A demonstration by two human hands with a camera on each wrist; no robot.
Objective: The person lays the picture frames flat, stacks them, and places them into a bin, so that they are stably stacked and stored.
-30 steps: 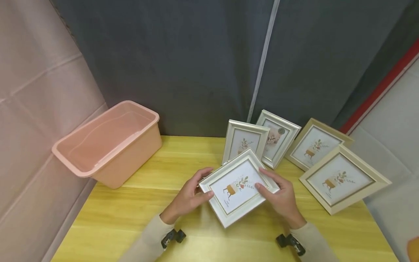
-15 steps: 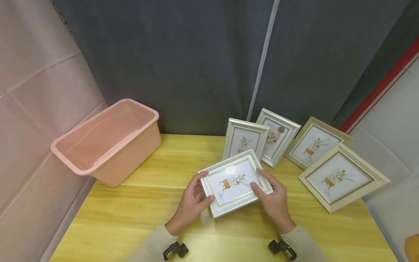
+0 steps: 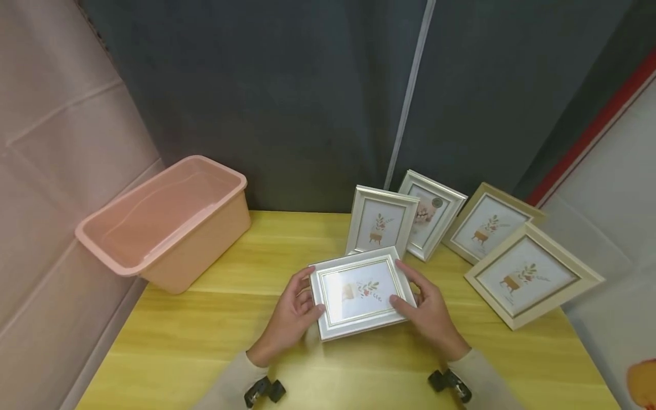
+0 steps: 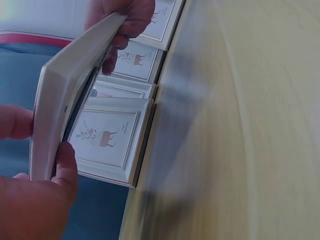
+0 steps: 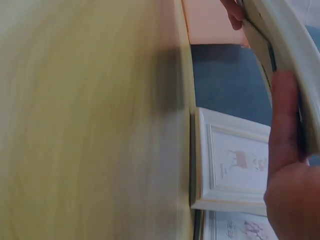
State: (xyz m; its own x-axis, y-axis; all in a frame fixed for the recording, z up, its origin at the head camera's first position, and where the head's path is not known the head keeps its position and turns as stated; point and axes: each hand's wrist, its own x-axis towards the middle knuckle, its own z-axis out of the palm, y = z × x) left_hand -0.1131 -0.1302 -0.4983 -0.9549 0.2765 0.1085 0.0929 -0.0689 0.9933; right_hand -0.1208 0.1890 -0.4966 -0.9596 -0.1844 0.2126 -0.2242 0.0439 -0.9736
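Both hands hold a white picture frame (image 3: 361,291) above the table, its picture side facing up and lying nearly crosswise. My left hand (image 3: 288,320) grips its left edge, thumb on the front. At the right edge my right hand (image 3: 429,312) does the same, thumb over the glass. Glare covers the left part of the glass. From the left wrist view, the held picture frame (image 4: 55,95) shows its side, with left fingers (image 4: 66,162) curled behind it. The right wrist view has right fingers (image 5: 284,117) against its back.
Several picture frames stand at the back right: a white one (image 3: 384,219), a silvery one (image 3: 433,210), a tan one (image 3: 489,225) and a cream one (image 3: 530,279). A pink plastic tub (image 3: 197,233) stands at the left on the wooden table (image 3: 205,341). A dark curtain (image 3: 266,102) hangs behind.
The held picture frame has turned to lie more level crosswise and moved slightly left and toward the body. Glare has spread over its glass. Both hands keep their grip.
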